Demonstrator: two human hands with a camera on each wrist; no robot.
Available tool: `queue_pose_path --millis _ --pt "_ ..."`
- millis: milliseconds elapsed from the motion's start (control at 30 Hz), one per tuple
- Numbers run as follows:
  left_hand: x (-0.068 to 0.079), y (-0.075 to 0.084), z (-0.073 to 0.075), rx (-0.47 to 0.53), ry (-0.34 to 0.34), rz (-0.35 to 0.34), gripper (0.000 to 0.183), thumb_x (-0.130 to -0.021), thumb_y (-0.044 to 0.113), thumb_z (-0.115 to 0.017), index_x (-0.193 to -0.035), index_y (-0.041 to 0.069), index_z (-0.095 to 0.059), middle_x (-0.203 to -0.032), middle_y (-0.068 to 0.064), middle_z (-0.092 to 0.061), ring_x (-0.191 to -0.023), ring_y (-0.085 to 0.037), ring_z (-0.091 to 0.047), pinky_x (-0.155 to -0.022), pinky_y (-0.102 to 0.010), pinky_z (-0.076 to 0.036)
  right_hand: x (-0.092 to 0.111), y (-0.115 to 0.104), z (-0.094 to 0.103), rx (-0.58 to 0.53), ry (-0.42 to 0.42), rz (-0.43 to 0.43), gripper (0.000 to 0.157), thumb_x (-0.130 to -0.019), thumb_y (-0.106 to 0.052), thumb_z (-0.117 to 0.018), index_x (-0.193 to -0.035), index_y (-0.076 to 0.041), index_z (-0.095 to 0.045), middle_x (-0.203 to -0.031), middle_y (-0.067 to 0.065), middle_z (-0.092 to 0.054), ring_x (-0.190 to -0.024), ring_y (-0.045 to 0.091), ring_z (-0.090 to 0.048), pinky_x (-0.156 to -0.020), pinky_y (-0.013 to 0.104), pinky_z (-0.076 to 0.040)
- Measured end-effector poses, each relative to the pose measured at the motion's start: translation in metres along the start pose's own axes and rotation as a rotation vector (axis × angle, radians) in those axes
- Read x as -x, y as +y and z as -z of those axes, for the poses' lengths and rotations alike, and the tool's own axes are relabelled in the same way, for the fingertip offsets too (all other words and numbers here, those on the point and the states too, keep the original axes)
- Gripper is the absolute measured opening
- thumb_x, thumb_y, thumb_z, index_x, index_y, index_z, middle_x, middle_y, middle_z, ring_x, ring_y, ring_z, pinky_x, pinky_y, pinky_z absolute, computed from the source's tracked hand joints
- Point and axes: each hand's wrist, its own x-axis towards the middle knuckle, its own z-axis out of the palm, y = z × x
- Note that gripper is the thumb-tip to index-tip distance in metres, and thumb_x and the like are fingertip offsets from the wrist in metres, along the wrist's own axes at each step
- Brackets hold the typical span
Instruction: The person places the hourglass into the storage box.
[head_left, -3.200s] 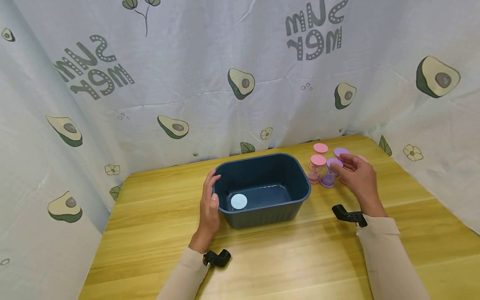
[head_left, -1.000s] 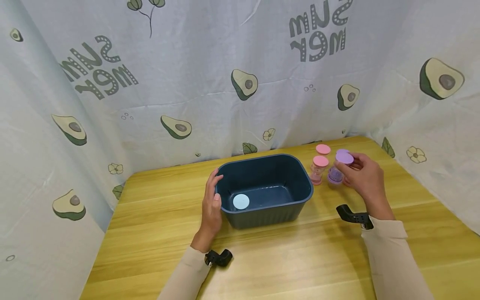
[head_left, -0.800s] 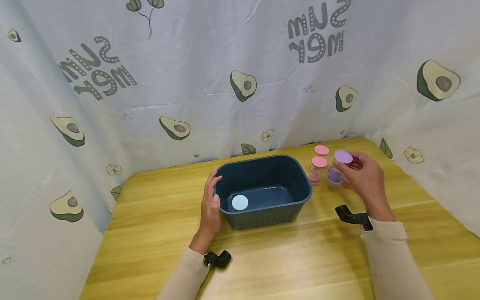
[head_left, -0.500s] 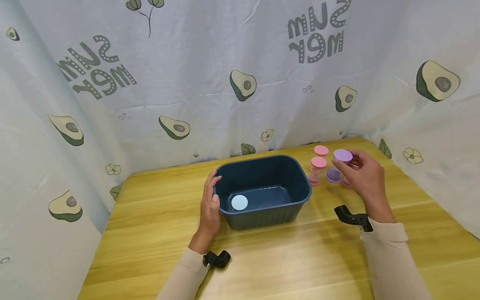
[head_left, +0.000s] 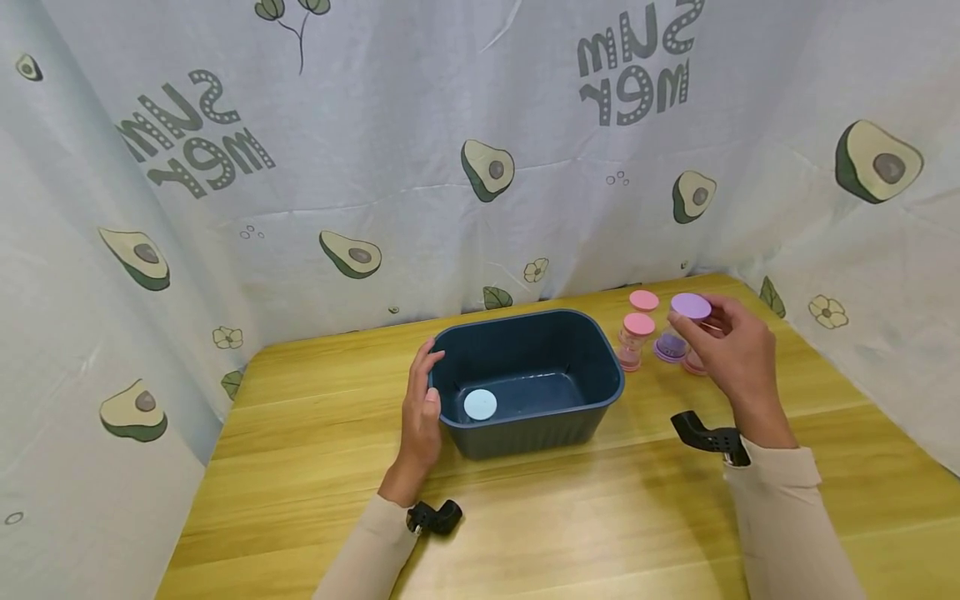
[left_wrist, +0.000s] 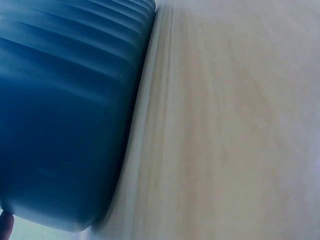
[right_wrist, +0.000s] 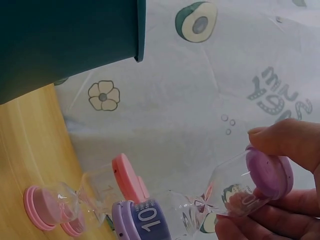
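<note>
My right hand (head_left: 738, 354) pinches a purple-capped sand timer (head_left: 691, 307) by its upper cap, thumb on the near side. In the right wrist view the timer's clear glass narrows at the waist, and "10" is printed by its far purple cap (right_wrist: 125, 220). It is held tilted, off the tabletop. Pink-capped sand timers (head_left: 639, 325) stand just left of it, and another pink base (head_left: 694, 364) shows partly beneath the hand. My left hand (head_left: 422, 417) rests with extended fingers against the left end of a dark blue bin (head_left: 525, 433).
Inside the bin, near its left front corner, is a light blue round disc (head_left: 480, 405). The bin stands mid-table on the wood-grain tabletop (head_left: 322, 442). A white curtain (head_left: 405, 125) printed with avocados hangs close behind the table and along both sides.
The right hand has taken the front purple sand timer from beside the pink one and raised it, up and slightly right. The left hand and bin have stayed put.
</note>
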Motion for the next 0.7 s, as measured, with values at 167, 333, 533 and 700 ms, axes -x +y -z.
queue_pose_path --millis 167,333,533,700 --pt "-0.001 0.002 0.000 0.000 -0.001 -0.005 0.051 -0.098 0.033 -0.027 -0.141 0.008 -0.041 -0.156 -0.009 -0.027 -0.143 -0.027 -0.025 -0.110 -0.062 -0.020 0.000 -0.001 -0.001 -0.036 0.014 0.015 0.055 -0.083 -0.030 -0.075 -0.126 -0.001 -0.059 -0.111 0.007 -0.063 -0.088 -0.010 -0.055 -0.077 0.004 -0.044" --pt "-0.002 0.004 0.001 0.004 -0.001 -0.001 0.050 -0.097 0.029 -0.028 -0.141 0.008 -0.041 -0.156 -0.011 -0.027 -0.143 -0.030 -0.025 -0.110 -0.062 -0.019 0.001 -0.006 -0.001 -0.078 0.027 0.045 0.053 -0.082 -0.026 -0.076 -0.126 -0.001 -0.059 -0.107 -0.002 -0.062 -0.090 -0.007 -0.057 -0.078 0.006 -0.045" --pt "-0.002 0.003 0.000 0.005 -0.010 0.004 0.052 -0.098 0.035 -0.026 -0.140 0.007 -0.041 -0.155 -0.014 -0.027 -0.143 -0.029 -0.025 -0.110 -0.062 -0.021 0.003 -0.012 0.002 -0.102 0.042 0.036 0.052 -0.082 -0.023 -0.076 -0.127 -0.003 -0.059 -0.107 -0.004 -0.061 -0.093 -0.004 -0.058 -0.080 0.006 -0.045" --pt "-0.001 0.002 0.001 0.000 -0.008 0.015 0.053 -0.099 0.036 -0.025 -0.140 0.008 -0.041 -0.156 -0.012 -0.027 -0.143 -0.028 -0.025 -0.110 -0.062 -0.020 0.004 -0.015 0.002 -0.122 0.038 0.027 0.052 -0.083 -0.023 -0.076 -0.128 -0.005 -0.059 -0.108 -0.006 -0.061 -0.095 -0.002 -0.059 -0.081 0.006 -0.045"
